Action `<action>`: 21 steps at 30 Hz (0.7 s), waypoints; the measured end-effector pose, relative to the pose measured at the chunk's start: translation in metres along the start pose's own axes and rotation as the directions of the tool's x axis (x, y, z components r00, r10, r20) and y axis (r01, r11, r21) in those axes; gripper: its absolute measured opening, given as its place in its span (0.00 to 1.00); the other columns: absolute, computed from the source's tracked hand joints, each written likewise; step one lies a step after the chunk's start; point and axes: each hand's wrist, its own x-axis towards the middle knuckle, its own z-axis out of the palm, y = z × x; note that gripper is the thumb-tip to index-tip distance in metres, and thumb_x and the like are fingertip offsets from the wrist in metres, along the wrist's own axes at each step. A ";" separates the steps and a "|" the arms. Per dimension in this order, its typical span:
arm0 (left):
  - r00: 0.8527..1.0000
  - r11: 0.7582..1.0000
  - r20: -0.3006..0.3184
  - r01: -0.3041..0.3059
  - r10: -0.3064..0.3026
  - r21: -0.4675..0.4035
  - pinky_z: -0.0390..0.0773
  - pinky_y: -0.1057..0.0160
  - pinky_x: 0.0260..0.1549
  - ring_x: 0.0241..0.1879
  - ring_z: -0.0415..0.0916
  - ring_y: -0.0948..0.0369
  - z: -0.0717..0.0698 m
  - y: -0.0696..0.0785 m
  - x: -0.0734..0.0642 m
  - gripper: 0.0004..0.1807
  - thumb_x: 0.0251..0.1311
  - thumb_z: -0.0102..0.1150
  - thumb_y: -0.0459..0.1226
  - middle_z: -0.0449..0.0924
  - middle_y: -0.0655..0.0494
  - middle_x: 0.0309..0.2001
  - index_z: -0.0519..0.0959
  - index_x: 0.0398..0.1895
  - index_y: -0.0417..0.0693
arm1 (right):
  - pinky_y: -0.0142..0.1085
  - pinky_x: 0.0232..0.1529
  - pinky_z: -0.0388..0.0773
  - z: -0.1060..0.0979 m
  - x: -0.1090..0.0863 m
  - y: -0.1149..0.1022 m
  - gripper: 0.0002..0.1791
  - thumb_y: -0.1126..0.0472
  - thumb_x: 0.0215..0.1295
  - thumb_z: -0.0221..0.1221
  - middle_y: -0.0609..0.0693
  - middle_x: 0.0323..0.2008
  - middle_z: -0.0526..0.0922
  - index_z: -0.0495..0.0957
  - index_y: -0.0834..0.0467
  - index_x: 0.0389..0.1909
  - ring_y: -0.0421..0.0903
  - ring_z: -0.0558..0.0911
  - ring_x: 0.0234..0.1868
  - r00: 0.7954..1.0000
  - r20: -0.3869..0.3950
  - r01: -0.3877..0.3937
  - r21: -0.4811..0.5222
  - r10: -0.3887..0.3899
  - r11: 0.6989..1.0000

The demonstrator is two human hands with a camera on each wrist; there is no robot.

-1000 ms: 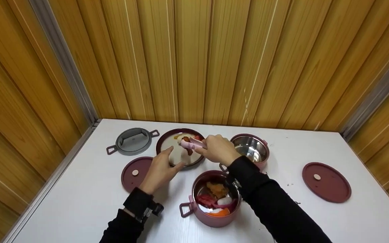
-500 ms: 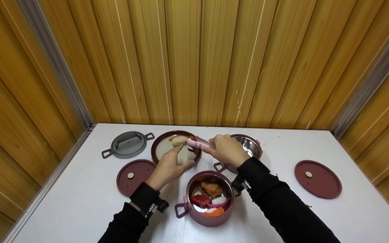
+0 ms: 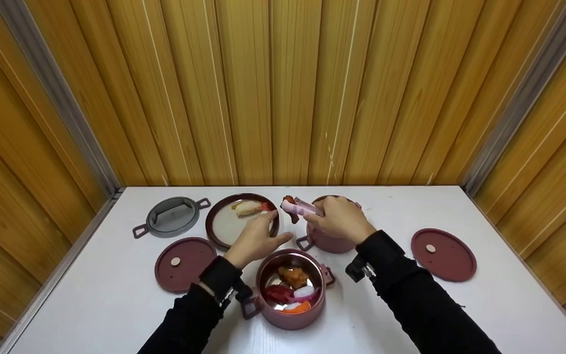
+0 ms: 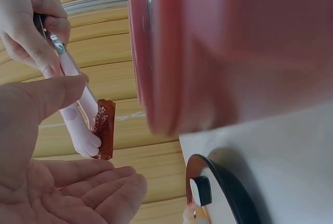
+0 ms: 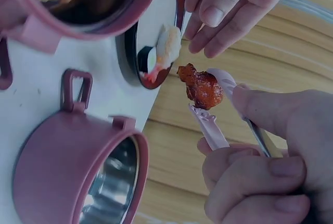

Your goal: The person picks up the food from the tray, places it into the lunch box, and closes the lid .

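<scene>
In the head view my right hand (image 3: 339, 219) holds pink tongs (image 3: 302, 207) above the table. Between the tong tips is a glossy brown piece that looks like a toy chicken wing (image 5: 204, 87). My left hand (image 3: 256, 238) has its fingers extended and holds nothing; in the left wrist view its palm faces up, with its fingertips just below the brown piece. Behind it lies a dark-rimmed plate (image 3: 226, 226), bearing a shrimp-like toy piece (image 3: 248, 208). The back pot (image 3: 332, 243) stands beside the right hand, which partly covers its opening; the right wrist view shows its shiny interior.
A front pot (image 3: 290, 319) below the hands contains several toy foods. Dark red lids lie at left (image 3: 184, 270) and right (image 3: 445, 258). A grey lid (image 3: 172, 216) with two side handles sits back left. A wood-patterned wall (image 3: 293, 98) rises behind the table.
The tongs have carried the brown piece rightward off the plate toward the back pot. My left hand has followed rightward, staying below it. The head view has shifted slightly.
</scene>
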 end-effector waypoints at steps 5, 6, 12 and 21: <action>1.000 0.998 0.017 -0.019 0.018 0.054 0.75 0.38 0.77 0.75 0.76 0.35 0.037 -0.050 0.044 0.50 0.67 0.74 0.60 0.79 0.30 0.73 0.72 0.79 0.33 | 0.41 0.31 0.74 -0.007 -0.004 0.015 0.14 0.48 0.72 0.69 0.50 0.27 0.86 0.90 0.55 0.35 0.47 0.78 0.29 1.000 -0.009 -0.013 0.000 0.013 1.000; 0.999 0.997 0.017 -0.037 0.036 0.072 0.75 0.39 0.77 0.74 0.76 0.37 0.047 -0.068 0.055 0.52 0.66 0.71 0.66 0.79 0.33 0.73 0.73 0.79 0.36 | 0.39 0.29 0.71 -0.008 -0.005 0.019 0.16 0.47 0.72 0.70 0.49 0.26 0.84 0.89 0.56 0.34 0.46 0.77 0.28 1.000 -0.013 -0.015 -0.005 0.015 1.000; 0.997 0.996 0.067 -0.036 0.030 0.085 0.76 0.42 0.77 0.74 0.77 0.38 0.032 -0.047 0.053 0.50 0.70 0.69 0.64 0.79 0.32 0.73 0.72 0.79 0.34 | 0.36 0.27 0.63 -0.014 -0.010 0.035 0.23 0.46 0.74 0.69 0.46 0.21 0.71 0.77 0.55 0.23 0.45 0.71 0.26 0.999 -0.026 -0.031 -0.028 0.030 0.999; 0.994 0.978 0.112 -0.037 0.014 0.203 0.75 0.40 0.77 0.75 0.77 0.38 0.015 -0.017 0.072 0.47 0.71 0.69 0.62 0.79 0.34 0.74 0.74 0.78 0.35 | 0.36 0.26 0.62 -0.026 -0.016 0.057 0.22 0.47 0.78 0.65 0.43 0.20 0.63 0.78 0.56 0.26 0.44 0.69 0.25 0.998 0.002 -0.070 -0.002 0.070 0.998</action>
